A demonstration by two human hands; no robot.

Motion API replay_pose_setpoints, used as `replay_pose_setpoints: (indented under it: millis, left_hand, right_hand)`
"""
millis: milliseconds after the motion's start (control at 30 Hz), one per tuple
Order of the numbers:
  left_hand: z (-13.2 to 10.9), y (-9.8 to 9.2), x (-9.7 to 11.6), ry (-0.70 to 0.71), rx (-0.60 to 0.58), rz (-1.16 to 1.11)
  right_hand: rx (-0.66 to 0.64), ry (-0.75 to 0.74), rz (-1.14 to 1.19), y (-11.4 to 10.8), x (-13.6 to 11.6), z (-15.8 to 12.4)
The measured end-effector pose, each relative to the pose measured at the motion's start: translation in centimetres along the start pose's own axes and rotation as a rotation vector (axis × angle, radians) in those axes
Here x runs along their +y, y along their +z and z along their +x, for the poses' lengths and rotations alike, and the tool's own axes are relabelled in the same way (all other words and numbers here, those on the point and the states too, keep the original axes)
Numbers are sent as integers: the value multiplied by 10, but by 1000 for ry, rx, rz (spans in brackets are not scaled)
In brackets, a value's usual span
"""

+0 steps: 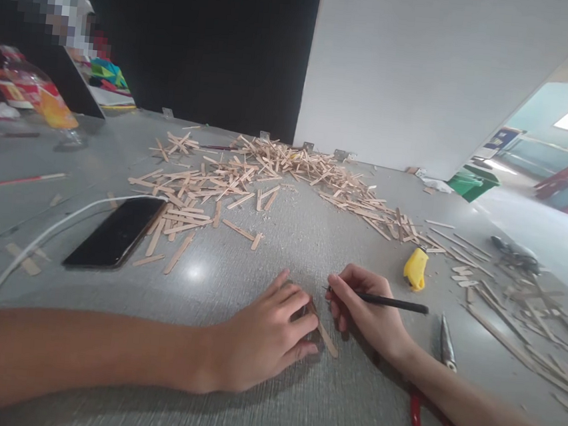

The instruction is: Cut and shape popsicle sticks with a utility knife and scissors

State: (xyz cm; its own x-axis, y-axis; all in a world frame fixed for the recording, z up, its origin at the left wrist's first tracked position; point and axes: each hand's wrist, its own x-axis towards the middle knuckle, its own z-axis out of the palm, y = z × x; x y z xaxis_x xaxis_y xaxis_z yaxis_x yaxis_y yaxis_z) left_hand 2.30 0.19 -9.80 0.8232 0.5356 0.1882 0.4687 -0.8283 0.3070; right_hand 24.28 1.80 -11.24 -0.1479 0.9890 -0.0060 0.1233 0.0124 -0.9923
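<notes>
My left hand (275, 329) rests palm down on the grey table (224, 415), its fingers pressing on a small wooden stick (326, 340). One end of the stick sticks out between my two hands; the rest lies under the fingers. A thin black pen (393, 303) is pinched between the thumb and fingers of my right hand (365, 308). Its tip points left, close above the stick's upper end. Whether the tip touches anything cannot be made out.
Piles of wooden sticks (206, 185) spread across the back. A phone (116, 232) with a white cable and a bottle (48, 100) are at left. A yellow cutter (415, 268), red-handled pliers (446, 346) and thin strips (498, 337) lie at right. Upright panels (388, 69) stand behind.
</notes>
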Motion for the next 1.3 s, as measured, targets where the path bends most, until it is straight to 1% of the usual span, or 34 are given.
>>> replay_pose_setpoints:
  millis: [133, 300, 400, 467, 533, 633, 733, 833, 933, 1033, 1200, 1300]
  left_hand:
    - [1, 0, -2, 22, -17, -19]
    - [2, 4, -7, 42, 42, -149]
    - [3, 7, -8, -44, 118, -234]
    - [5, 8, -8, -145, 183, -190]
    - [7, 9, -7, -218, 220, -102]
    - [11, 10, -6, -226, 196, -59]
    - [12, 7, -8, -210, 159, -108]
    - [12, 4, -12, -228, 149, -193]
    - [12, 4, -15, -247, 154, -233]
    - [11, 6, -18, -246, 140, -217]
    - [11, 7, -21, -265, 95, -209]
    - [11, 8, -22, -259, 102, -209]
  right_hand:
    - [4, 13, -5, 0, 1, 1]
    - [-19, 54, -38, 0, 1, 1]
    - [-32, 53, -31, 1, 1, 0]
    - [-18, 23, -4, 2, 0, -1]
    - [1, -22, 22, 4, -1, -1]
    - [-8, -46, 35, 5, -2, -2]
    - [-35, 5, 25, 5, -3, -1]
    - [-75, 53, 4, 3, -2, -2]
    - [-131, 37, -7, 2, -2, -2]
    - [-173, 15, -29, 0, -2, -1]
    - [-186, 66, -64, 0, -5, -3]
    - [-170, 70, -94, 2, -6, -4]
